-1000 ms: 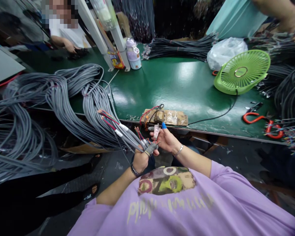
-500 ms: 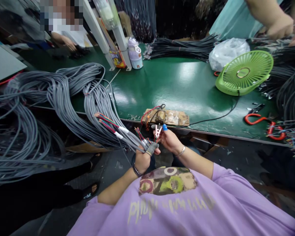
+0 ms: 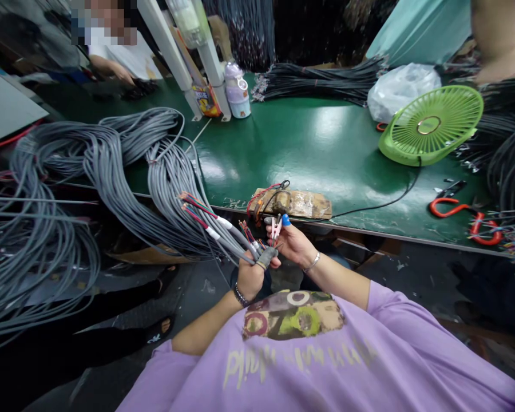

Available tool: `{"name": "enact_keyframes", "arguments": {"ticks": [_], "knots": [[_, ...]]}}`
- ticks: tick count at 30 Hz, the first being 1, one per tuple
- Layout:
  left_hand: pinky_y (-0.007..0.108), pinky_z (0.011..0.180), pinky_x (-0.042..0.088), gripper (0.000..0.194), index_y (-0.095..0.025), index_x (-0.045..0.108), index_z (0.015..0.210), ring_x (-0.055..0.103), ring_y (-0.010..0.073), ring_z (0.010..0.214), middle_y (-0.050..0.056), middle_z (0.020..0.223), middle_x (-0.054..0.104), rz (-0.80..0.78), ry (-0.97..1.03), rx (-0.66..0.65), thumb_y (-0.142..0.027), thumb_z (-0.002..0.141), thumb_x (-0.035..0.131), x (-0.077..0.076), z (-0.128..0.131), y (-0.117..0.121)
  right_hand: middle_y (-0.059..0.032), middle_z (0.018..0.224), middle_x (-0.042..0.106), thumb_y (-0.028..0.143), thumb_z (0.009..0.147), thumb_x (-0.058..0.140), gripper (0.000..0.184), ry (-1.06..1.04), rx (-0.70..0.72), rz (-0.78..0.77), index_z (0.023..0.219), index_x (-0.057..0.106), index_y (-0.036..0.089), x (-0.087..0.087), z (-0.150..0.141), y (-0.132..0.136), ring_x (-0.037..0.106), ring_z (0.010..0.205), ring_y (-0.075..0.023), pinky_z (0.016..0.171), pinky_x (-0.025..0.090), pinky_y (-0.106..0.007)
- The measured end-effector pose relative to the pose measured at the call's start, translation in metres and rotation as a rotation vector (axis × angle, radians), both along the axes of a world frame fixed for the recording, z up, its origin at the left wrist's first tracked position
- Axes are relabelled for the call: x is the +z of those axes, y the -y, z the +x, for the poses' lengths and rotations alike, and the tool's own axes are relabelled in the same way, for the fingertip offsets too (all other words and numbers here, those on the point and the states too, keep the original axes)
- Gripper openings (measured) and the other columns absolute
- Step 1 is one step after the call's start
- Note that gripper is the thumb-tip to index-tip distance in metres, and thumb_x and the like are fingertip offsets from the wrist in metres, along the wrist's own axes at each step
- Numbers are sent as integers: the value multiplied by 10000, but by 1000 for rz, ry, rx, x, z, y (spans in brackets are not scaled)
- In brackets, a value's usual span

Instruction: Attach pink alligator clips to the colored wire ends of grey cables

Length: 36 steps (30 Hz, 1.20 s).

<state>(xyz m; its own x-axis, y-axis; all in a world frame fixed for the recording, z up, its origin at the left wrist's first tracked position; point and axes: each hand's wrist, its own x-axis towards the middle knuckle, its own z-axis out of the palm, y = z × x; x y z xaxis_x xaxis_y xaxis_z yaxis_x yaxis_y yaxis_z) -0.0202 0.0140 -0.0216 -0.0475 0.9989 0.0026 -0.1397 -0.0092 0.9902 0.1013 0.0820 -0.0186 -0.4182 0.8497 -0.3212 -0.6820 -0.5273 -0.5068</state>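
Observation:
My left hand (image 3: pixel 249 276) is closed around the ends of several grey cables (image 3: pixel 223 237), whose stripped coloured wires stick out above the fist. A grey cot covers one left finger. My right hand (image 3: pixel 292 242), with a blue cot on one fingertip, pinches a small clear and red crocodile clip (image 3: pixel 275 227) right beside the bared wire tips (image 3: pixel 245 230). Both hands are below the front edge of the green table (image 3: pixel 309 149). The cables run left into a big grey bundle (image 3: pixel 111 166).
A taped brown block with red and black leads (image 3: pixel 292 203) lies at the table edge. A green fan (image 3: pixel 431 126), red-handled cutters (image 3: pixel 466 217), a white bag (image 3: pixel 397 88), black cable bundles (image 3: pixel 317 83) and a bottle (image 3: pixel 238 91) lie beyond. Other people work at the far left and right.
My right hand has brought the clip closer to the wire tips. My left fist with the cables has barely shifted. The person at the far right has drawn their hand back.

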Motion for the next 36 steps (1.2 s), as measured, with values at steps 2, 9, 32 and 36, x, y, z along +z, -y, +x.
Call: {"name": "enact_keyframes", "arguments": {"ticks": [2, 9, 32, 36], "knots": [[267, 562, 535, 244, -156, 694, 699, 657, 163, 584, 41, 632, 701, 18, -9, 1, -380, 788, 661, 0, -1, 1, -22, 721, 669, 576, 864, 511, 409, -22, 3, -7, 828, 620, 183, 0, 0, 3, 570, 580, -112, 576, 485, -236], [244, 529, 504, 241, -163, 702, 701, 659, 160, 591, 38, 614, 694, 23, -11, 21, -382, 794, 659, 2, -6, 8, -30, 775, 678, 512, 856, 564, 347, -15, 51, 27, 860, 634, 173, 3, 5, 8, 583, 605, -108, 564, 489, -230], [259, 553, 535, 249, -153, 670, 668, 653, 152, 549, 33, 611, 697, -17, -26, 43, -374, 782, 660, 4, 1, 0, -26, 729, 665, 540, 840, 577, 371, 74, 21, 33, 823, 664, 180, 6, 5, 5, 555, 590, -114, 556, 466, -238], [257, 562, 534, 245, -154, 678, 674, 655, 150, 560, 36, 627, 702, 14, -37, 29, -366, 795, 656, 3, -2, 2, -24, 730, 655, 583, 845, 538, 426, 45, 46, 30, 852, 663, 176, 5, 7, 8, 565, 614, -106, 556, 466, -219]]}}
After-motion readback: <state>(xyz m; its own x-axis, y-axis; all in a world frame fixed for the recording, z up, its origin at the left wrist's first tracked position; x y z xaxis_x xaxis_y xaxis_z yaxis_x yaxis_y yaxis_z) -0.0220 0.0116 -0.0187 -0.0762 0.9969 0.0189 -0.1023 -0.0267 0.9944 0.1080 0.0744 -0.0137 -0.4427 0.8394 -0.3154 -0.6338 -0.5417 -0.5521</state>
